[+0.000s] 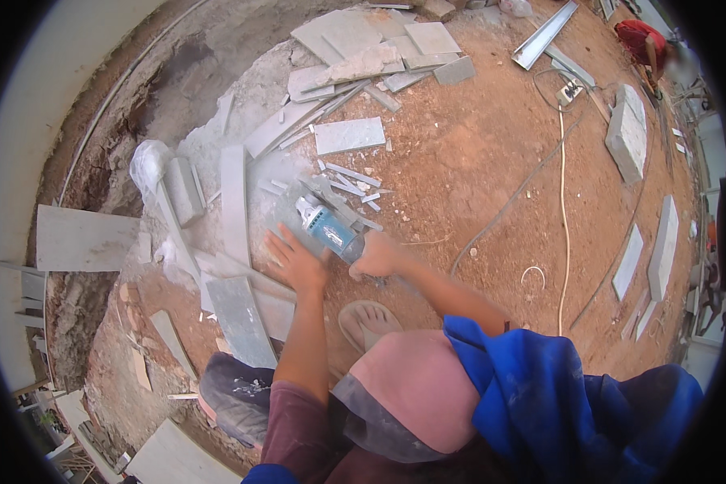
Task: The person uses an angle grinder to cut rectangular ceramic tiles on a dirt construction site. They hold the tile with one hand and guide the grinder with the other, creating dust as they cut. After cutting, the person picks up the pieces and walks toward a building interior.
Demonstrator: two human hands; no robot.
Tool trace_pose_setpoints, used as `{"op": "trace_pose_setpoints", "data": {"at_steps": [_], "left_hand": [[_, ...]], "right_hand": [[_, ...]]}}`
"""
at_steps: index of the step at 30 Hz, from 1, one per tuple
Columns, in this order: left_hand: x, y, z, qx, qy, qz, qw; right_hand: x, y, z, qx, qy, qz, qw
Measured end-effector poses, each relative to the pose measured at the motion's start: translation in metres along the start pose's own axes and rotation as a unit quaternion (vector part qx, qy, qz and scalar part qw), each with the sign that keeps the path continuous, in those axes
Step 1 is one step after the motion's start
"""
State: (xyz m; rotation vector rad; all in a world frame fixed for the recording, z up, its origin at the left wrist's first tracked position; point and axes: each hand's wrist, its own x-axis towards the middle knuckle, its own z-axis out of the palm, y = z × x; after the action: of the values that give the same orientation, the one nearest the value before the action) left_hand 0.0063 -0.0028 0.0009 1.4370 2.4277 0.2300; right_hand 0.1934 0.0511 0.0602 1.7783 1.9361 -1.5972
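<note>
My right hand (pixel 379 255) is wrapped around the rear of a teal angle grinder (pixel 331 231). The silver head of the grinder points away to the upper left, over a grey stone tile (pixel 281 211); dust blurs the disc and the cutting edge. My left hand (pixel 297 263) lies beside the grinder with its fingers spread, pressing on the near part of that tile. Thin cut strips (pixel 348 179) are scattered just beyond the grinder, and a pale rectangular tile (pixel 350 135) lies farther off.
A pile of broken slabs (pixel 379 48) stands at the far side. Long tiles (pixel 234 202) lie on the left near a dusty trench. A pale cable (pixel 565 234) runs over the red soil from a socket box (pixel 570 92). A person in red (pixel 641 40) bends at the far right.
</note>
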Motion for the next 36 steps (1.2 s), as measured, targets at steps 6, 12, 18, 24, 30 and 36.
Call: {"op": "trace_pose_setpoints", "data": {"at_steps": [6,12,18,24,30,36], "left_hand": [[0.001,-0.006,0.001,0.0,0.012,0.007,1.0],[0.0,0.005,0.002,-0.008,0.001,0.007,1.0],[0.002,-0.008,0.001,0.006,0.019,0.001,1.0],[0.003,-0.008,0.005,0.0,0.023,0.018,1.0],[0.004,-0.009,0.006,-0.012,0.021,0.02,1.0],[0.002,-0.003,0.0,-0.008,0.002,0.01,1.0]], "right_hand": [[-0.003,-0.005,-0.001,-0.001,-0.013,0.002,1.0],[-0.01,0.007,-0.003,0.002,-0.015,0.022,1.0],[-0.02,-0.001,-0.008,0.014,-0.037,0.004,0.999],[-0.019,0.015,0.0,0.002,-0.007,-0.011,1.0],[-0.014,0.002,-0.003,0.013,-0.029,-0.001,0.999],[-0.005,0.008,0.002,0.021,-0.015,-0.015,1.0]]}}
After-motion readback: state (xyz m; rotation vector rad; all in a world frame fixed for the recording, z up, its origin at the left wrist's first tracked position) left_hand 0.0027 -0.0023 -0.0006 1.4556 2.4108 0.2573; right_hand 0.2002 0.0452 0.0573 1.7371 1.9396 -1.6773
